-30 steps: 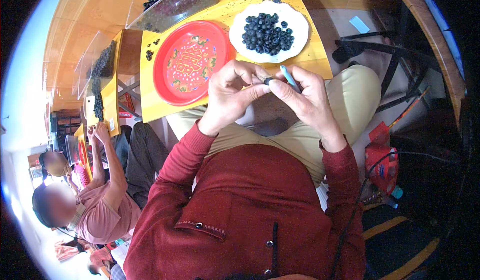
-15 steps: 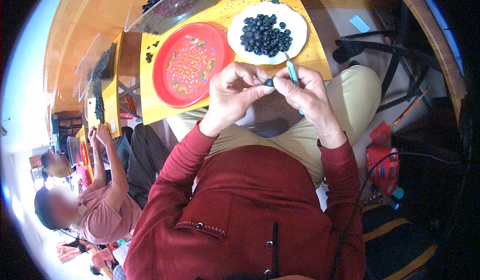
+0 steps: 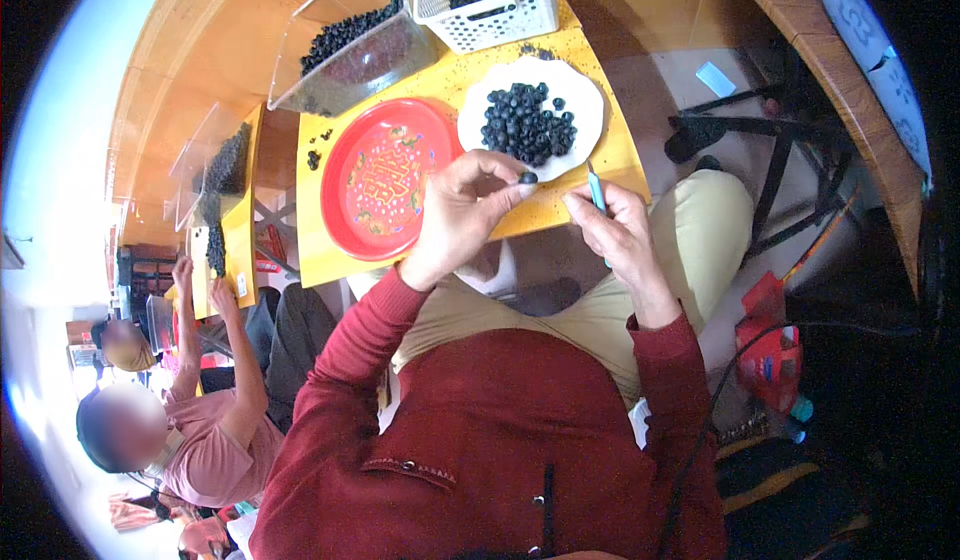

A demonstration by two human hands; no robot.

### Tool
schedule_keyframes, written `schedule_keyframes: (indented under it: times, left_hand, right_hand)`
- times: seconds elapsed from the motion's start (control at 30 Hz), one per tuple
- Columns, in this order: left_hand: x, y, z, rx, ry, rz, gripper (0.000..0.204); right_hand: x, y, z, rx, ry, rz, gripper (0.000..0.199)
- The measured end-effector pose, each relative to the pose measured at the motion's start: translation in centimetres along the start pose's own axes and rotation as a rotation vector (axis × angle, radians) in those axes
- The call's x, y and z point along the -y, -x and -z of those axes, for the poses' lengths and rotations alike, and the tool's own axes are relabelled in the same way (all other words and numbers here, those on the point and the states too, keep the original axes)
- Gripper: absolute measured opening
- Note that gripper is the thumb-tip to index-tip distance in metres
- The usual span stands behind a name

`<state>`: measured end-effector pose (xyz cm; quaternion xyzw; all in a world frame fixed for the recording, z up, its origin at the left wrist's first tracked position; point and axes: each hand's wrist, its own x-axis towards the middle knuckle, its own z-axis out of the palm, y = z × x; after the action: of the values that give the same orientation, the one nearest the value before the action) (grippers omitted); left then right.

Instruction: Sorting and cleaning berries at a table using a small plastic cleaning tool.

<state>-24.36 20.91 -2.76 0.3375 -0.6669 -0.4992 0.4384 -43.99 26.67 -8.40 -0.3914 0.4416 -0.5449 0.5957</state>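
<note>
Between its thumb and index finger, my left hand pinches one small dark round berry, which looks like a blueberry. It is held just in front of the white scalloped plate, where a heap of similar berries lies. My right hand is closed around a slim knife with a teal handle, its thin pointed tip upward. The knife and the held berry are apart. Left of the plate sits a round red tray with a printed pattern and no berries on it.
A clear bin of dark berries and a white perforated basket stand at the far side of the yellow table. Dark crumbs lie around them. On the left, another person works at a similar table. A red bag is at right.
My hands have parted: the right hand with the knife has drawn away from the berry, while the left still pinches it. The view has shifted, showing more of the basket.
</note>
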Motion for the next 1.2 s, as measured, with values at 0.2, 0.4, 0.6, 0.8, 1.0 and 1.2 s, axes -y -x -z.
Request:
schedule_keyframes:
  times: [0.2,0.4,0.6,0.8,1.0,1.2]
  left_hand:
    - [-3.0,-11.9,2.1,-0.12,-0.619,-0.277,0.015]
    - [-3.4,-23.3,4.2,-0.197,-0.793,-0.254,0.017]
    - [0.3,-16.0,2.7,0.211,-0.882,-0.32,0.013]
    - [1.5,-12.9,2.2,0.362,-0.821,-0.224,0.015]
    - [1.8,-14.2,-0.1,0.463,-0.991,-0.293,0.022]
    - [3.4,-15.7,-0.9,0.616,-1.145,-0.318,0.018]
  right_hand:
    - [0.2,0.2,0.6,-0.03,0.011,0.028,0.017]
    - [-0.1,-0.1,1.2,-0.078,-0.045,0.055,0.017]
    - [0.2,0.4,2.3,-0.125,-0.06,0.06,0.015]
    - [-0.3,0.2,2.3,-0.092,-0.087,0.033,0.016]
    - [-0.3,-0.1,2.1,-0.111,-0.071,0.037,0.016]
    - [-0.6,-0.3,2.3,-0.113,-0.093,0.045,0.017]
